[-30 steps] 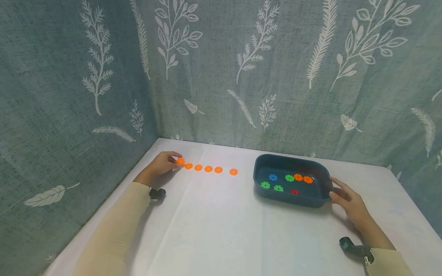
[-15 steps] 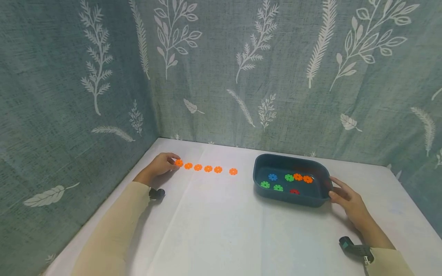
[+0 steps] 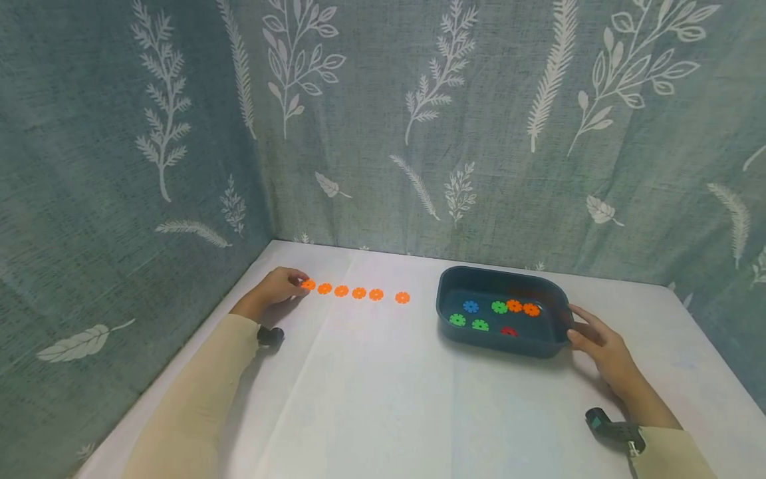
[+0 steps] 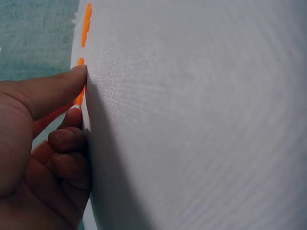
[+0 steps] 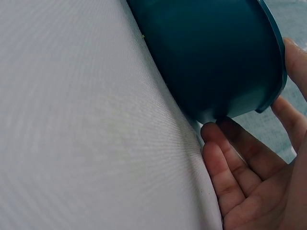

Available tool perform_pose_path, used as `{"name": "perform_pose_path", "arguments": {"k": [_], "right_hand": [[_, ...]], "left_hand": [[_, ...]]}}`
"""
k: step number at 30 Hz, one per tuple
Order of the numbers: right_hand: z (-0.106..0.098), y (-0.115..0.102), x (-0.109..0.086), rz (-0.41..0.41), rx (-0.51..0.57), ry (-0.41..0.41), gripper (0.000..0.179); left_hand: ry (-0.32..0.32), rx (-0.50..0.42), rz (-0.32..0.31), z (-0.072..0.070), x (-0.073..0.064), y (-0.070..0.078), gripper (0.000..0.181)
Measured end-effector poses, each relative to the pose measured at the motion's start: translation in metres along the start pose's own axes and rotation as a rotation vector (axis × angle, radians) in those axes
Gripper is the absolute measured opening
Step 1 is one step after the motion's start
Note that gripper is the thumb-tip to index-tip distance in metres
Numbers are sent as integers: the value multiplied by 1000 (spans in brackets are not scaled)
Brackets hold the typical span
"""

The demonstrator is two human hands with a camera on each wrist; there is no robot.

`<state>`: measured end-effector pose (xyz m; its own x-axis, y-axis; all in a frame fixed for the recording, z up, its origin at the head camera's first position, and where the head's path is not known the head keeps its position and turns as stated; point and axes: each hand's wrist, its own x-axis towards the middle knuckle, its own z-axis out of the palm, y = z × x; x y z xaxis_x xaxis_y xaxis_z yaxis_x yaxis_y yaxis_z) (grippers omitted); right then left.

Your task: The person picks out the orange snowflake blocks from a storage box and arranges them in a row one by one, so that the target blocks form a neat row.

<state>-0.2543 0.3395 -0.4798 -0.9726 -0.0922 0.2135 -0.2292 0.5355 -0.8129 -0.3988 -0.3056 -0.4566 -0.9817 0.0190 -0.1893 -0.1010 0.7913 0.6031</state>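
Observation:
At the left end of a row of orange notched discs, my left hand [image 3: 278, 286] pinches one orange disc [image 3: 308, 285] between thumb and fingers, down at the tabletop. Its other fingers curl under in the left wrist view, where the thumb [image 4: 57, 88] covers part of the disc. Several more orange discs [image 3: 359, 293] lie flat to the right, with a wider gap before the last one [image 3: 403, 298]. My right hand [image 3: 607, 352] holds the right end of a dark blue-green plastic bin [image 3: 503, 344]. In the right wrist view its thumb [image 5: 295, 60] is at the rim and lower fingers touch the wall.
Inside the bin lie green discs [image 3: 457, 320], a blue disc [image 3: 471, 307], a red disc [image 3: 509, 331] and two orange discs [image 3: 522, 307]. The white-covered table [image 3: 371, 399] meets a patterned curtain [image 3: 359, 133] at the back and left.
My left hand has lowered the orange disc slightly and moved it a little left, bringing it into line with the row. My right hand stays at the bin.

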Motion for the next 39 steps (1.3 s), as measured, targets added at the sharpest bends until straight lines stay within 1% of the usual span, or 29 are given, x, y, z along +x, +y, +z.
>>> {"name": "perform_pose_path", "arguments": {"k": [1, 7, 11, 18, 21, 23, 26, 28, 30, 32, 33, 36, 39], "right_hand": [[-1, 0, 0, -1, -2, 2, 59], [-3, 3, -1, 2, 2, 6, 60], [-5, 3, -2, 10, 0, 11, 60], [-7, 2, -4, 2, 15, 24, 59], [-8, 0, -2, 1, 9, 26, 59], [-7, -1, 0, 0, 7, 13, 58], [-4, -2, 5, 2, -1, -18, 59], [-3, -1, 6, 0, 3, -30, 59], [-2, 0, 5, 0, 7, -29, 58], [-2, 1, 4, -3, 16, -21, 58], [-2, 1, 3, -3, 22, -19, 58], [-2, 0, 1, 5, 22, -16, 59], [-2, 0, 0, 20, 6, -4, 59]], "left_hand": [[3, -7, -2, 0, 0, 1, 44], [18, -16, 41, 0, 1, 5, 41], [9, -19, 60, 0, 3, 8, 38], [-1, -17, 50, 0, 8, 14, 38], [-19, -31, 83, -3, 8, 11, 43], [-38, -31, 107, -6, 5, 4, 46], [-48, -41, 110, -10, 0, -4, 48], [-42, -56, 111, -10, -2, -3, 48], [-23, -71, 122, -9, 2, 4, 47], [-10, -70, 160, -6, 8, 18, 47], [-5, -63, 173, -3, 11, 27, 47], [-7, -31, 251, 5, 21, 55, 48], [-37, -54, 327, 17, 28, 85, 52]]}}
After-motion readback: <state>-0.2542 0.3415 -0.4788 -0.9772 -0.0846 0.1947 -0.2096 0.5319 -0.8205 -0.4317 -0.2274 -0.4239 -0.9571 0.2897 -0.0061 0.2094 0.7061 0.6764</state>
